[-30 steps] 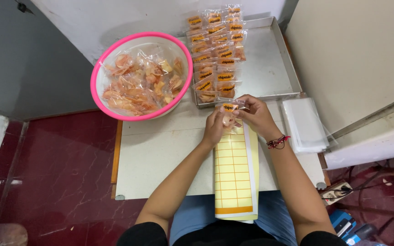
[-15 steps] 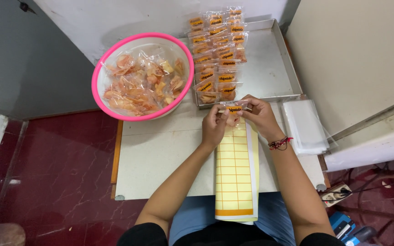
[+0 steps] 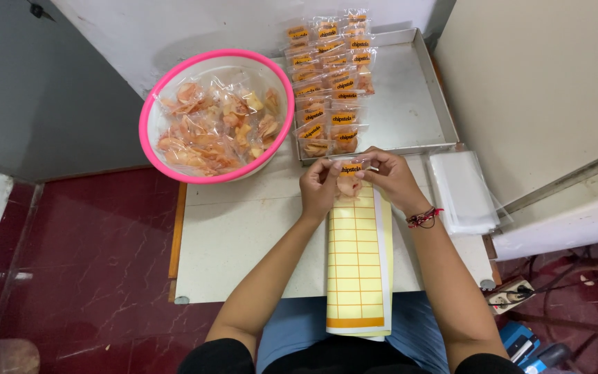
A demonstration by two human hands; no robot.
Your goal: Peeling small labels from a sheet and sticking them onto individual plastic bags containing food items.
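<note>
The person's left hand (image 3: 320, 187) and right hand (image 3: 392, 179) meet over the far middle of a pale rectangular tabletop (image 3: 243, 235), and both are closed in a pinch on one small clear plastic packet of orange chips (image 3: 349, 179) that bears an orange label near its top. The left fingers grip the packet's left edge and the right fingers its right edge, so the packet hangs between the two hands just above the table; the fingers are curled in, not spread. A beaded red and dark bracelet (image 3: 423, 218) sits on the right wrist. Directly below the hands lies a long yellow sheet of rectangular stickers (image 3: 356, 263), laid out in a grid on white backing, its near end hanging over the table edge toward the person's lap. Just beyond the hands stands a shallow grey metal tray (image 3: 410, 104), and its left part holds rows of finished chip packets with orange labels (image 3: 330, 76), overlapping one another. To the left of the tray rests a round pink-rimmed plastic basin (image 3: 209, 114) filled with clear unlabelled bags of orange chips. At the right end of the table, near the right forearm, lies a flat stack of empty clear plastic bags (image 3: 464, 190).
</note>
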